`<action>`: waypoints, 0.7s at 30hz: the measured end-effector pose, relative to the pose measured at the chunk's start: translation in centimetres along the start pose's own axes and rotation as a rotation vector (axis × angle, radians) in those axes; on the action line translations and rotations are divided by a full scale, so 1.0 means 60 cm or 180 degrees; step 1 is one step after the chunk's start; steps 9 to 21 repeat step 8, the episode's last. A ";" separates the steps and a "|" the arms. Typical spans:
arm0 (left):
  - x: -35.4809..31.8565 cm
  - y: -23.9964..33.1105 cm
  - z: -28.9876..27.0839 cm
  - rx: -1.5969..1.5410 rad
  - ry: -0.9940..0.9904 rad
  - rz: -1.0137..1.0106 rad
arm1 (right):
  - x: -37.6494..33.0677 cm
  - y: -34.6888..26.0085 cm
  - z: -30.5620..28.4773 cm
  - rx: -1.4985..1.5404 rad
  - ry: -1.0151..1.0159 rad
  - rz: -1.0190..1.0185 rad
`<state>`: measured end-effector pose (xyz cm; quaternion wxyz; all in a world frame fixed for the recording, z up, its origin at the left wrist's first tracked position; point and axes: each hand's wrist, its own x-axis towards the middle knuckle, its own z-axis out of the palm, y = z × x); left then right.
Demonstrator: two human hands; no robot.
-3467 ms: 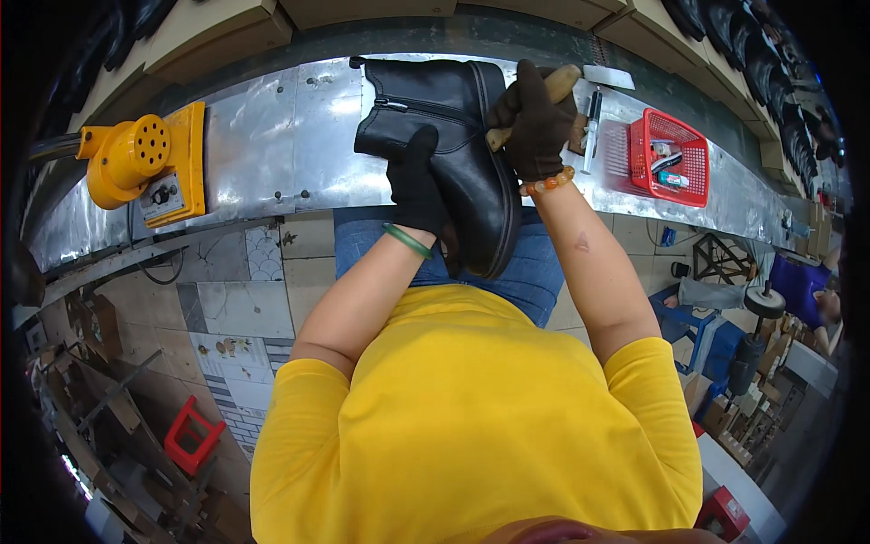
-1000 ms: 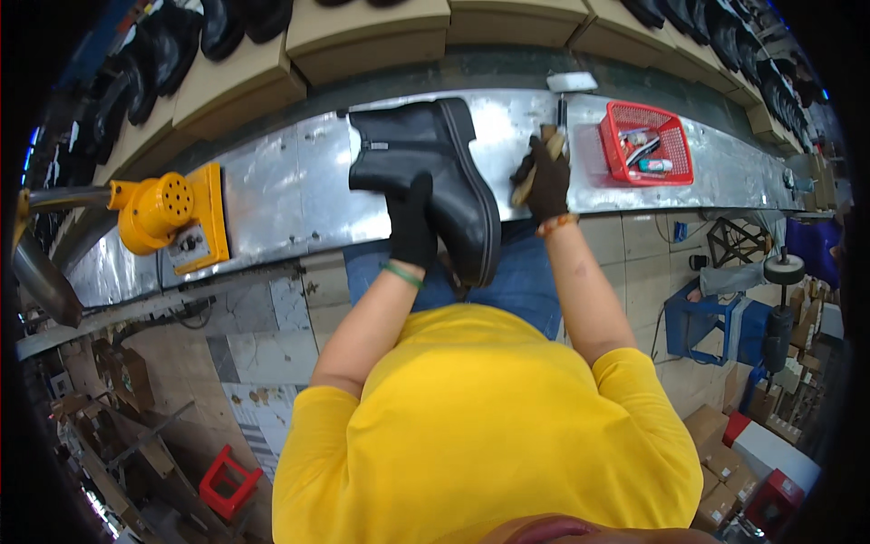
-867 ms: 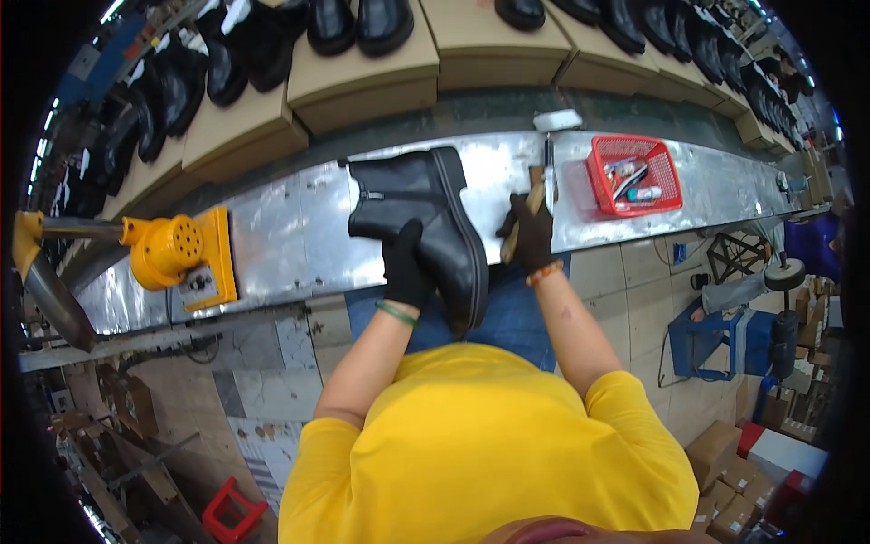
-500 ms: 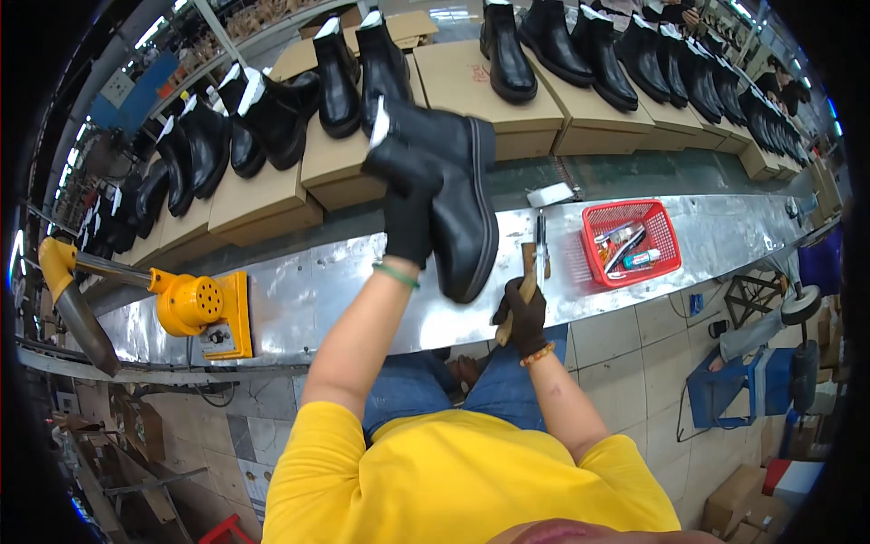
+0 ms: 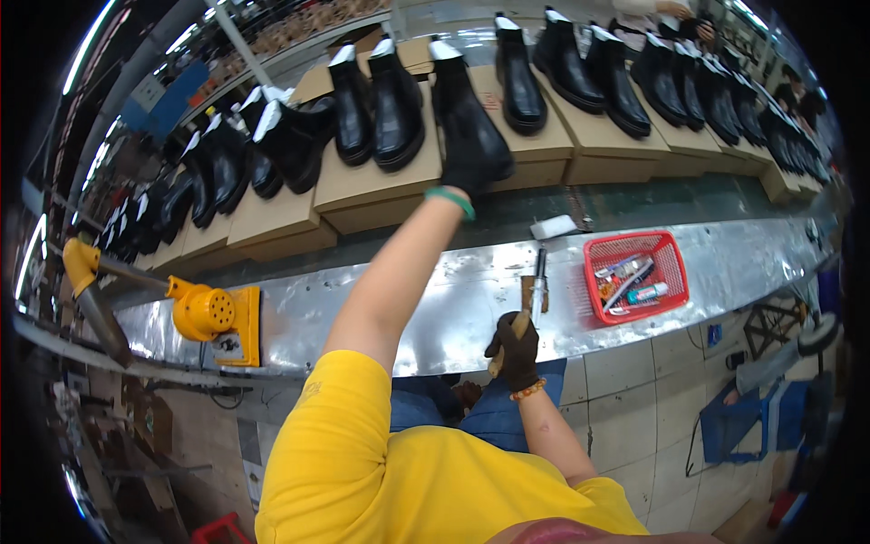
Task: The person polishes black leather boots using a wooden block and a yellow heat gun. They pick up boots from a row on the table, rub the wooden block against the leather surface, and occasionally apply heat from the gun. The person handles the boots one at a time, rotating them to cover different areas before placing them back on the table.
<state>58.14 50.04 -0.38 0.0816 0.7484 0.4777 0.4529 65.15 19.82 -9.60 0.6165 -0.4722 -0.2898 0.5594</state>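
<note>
The person's left hand [image 5: 467, 168], in a dark glove with a green band at the wrist, is reaching up and away over the metal surface [image 5: 435, 304], and its fingers are closing around a black boot [image 5: 464, 118] at the heel end. That boot is resting on a tan cardboard box [image 5: 521, 150] beyond the surface, with its white-lined opening pointing away from the person. Just left of this boot, two more black boots [image 5: 379, 104] are standing side by side on a neighbouring box, and further boots are lining the boxes to either side of it. The right hand [image 5: 517, 349], also gloved in black and wearing an orange beaded bracelet, is hanging near the front edge of the surface, well below and slightly right of the held boot; its fingers are wrapping around the wooden handle of a tool [image 5: 535, 295] whose dark shaft is pointing up across the metal. Further right of the boot, and nearer the person, a red mesh basket [image 5: 666, 249] with small items in it is sitting on the surface. Far to the left of the boot, a yellow machine [image 5: 213, 313] is sitting on the same surface.
</note>
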 end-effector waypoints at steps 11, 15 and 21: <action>-0.052 0.002 0.009 0.0570 -0.0974 0.1165 | 0.003 0.005 -0.009 0.0011 -0.0074 0.0081; -0.052 0.002 0.009 0.0570 -0.0974 0.1165 | 0.003 0.005 -0.009 0.0011 -0.0074 0.0081; -0.052 0.002 0.009 0.0570 -0.0974 0.1165 | 0.003 0.005 -0.009 0.0011 -0.0074 0.0081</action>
